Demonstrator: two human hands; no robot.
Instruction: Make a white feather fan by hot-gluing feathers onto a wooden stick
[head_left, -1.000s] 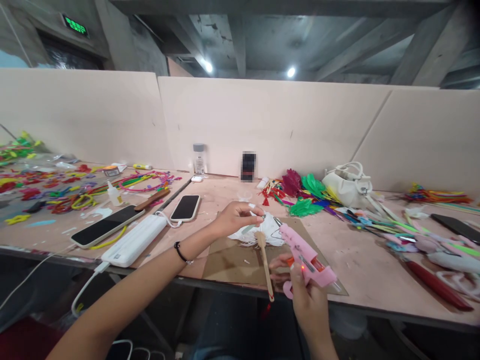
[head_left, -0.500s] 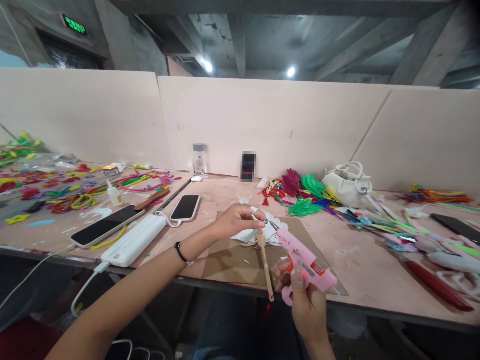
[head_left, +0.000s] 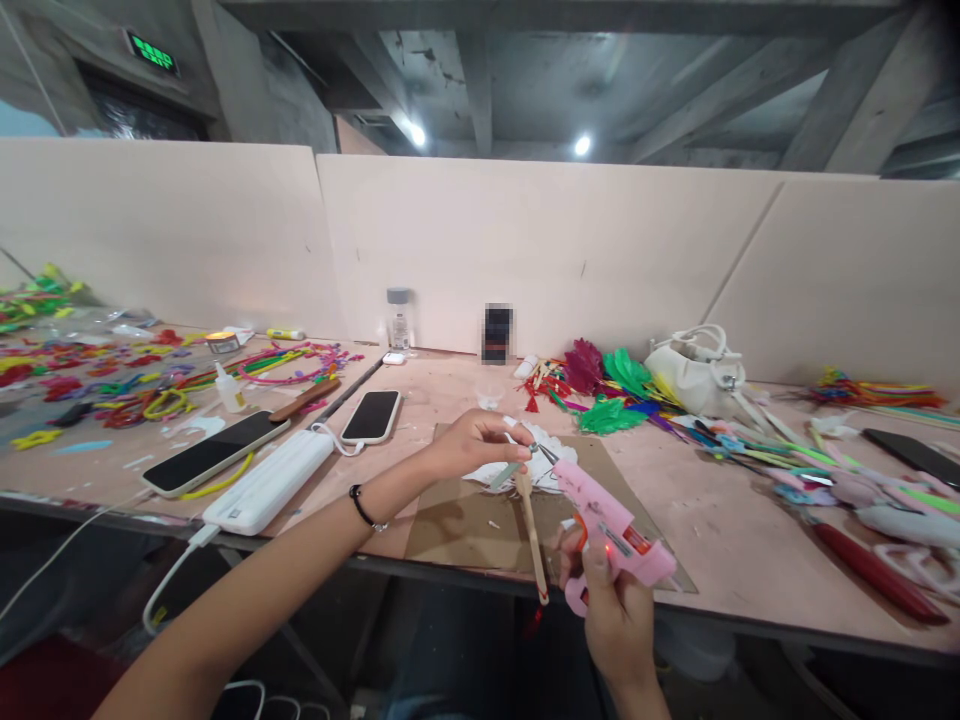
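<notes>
My right hand is wrapped round a pink hot glue gun, fingers at its orange trigger. The metal nozzle points up and left, close to the fingertips of my left hand. Those fingers are pinched on a small greyish piece, too small to name. A pale grey-green strip shows just below them. Under both lies a white scalloped fan with a wooden handle and a red tassel hanging past the table edge. My left hand hides part of the fan.
A cardboard sheet lies beneath the fan. To the left are a power bank, two phones, a glue bottle and pipe-cleaner pieces. Coloured feathers, a white handbag and a red-handled tool are on the right.
The glue gun's nozzle and my left fingertips have shifted very slightly, staying close together. Both hands keep their hold.
</notes>
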